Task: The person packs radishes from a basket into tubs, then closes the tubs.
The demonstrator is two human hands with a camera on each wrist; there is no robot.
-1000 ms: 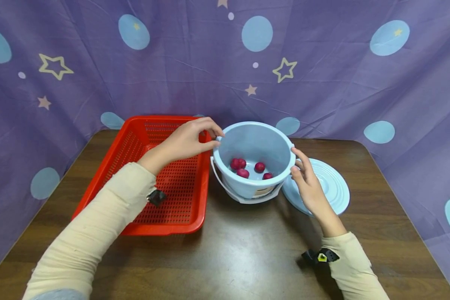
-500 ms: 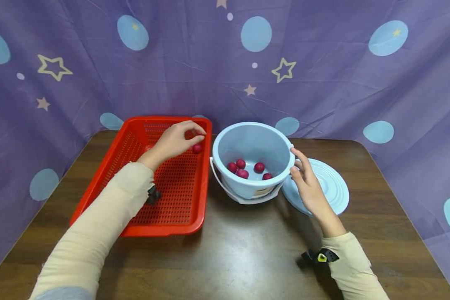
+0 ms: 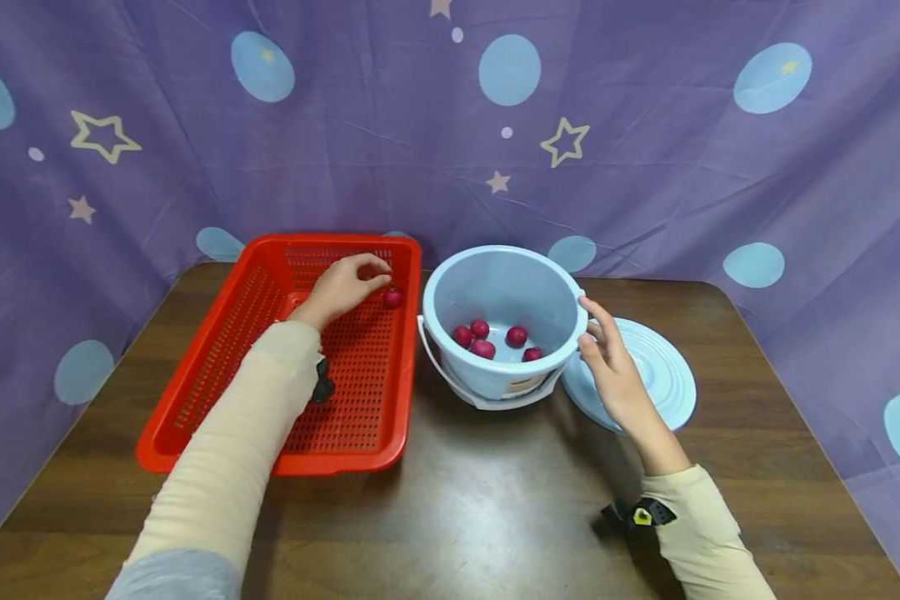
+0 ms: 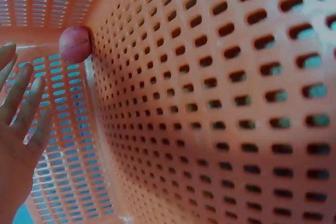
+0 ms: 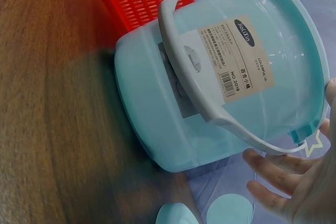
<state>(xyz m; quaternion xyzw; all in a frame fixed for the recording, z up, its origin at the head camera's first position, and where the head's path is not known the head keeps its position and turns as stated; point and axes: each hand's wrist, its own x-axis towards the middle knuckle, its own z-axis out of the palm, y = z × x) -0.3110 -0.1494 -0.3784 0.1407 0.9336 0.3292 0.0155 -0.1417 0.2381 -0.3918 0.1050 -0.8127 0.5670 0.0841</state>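
My left hand (image 3: 339, 287) is inside the red perforated basket (image 3: 400, 408), its fingers loosely bent with nothing between them. A small round red radish (image 3: 393, 297) lies by the basket's right wall, just beyond the fingertips. In the left wrist view the spread fingers (image 4: 22, 95) are apart from that radish (image 4: 75, 44), which sits in a corner. A light blue bucket (image 3: 540, 283) stands to the right with several radishes (image 3: 483, 349) on its floor. My right hand (image 3: 617, 375) touches the bucket's right rim with extended fingertips, near the handle joint in the right wrist view.
A round light blue lid (image 3: 663, 367) lies on the wooden table (image 3: 450, 508), partly behind my right hand. The bucket's white handle (image 3: 487, 406) hangs down in front. Close behind the basket and bucket is a purple curtain (image 3: 390, 125).
My left hand has moved left from the bucket's rim into the basket, uncovering the radish there. Radishes at the bucket's left have shifted slightly apart. The right hand stays at the rim.
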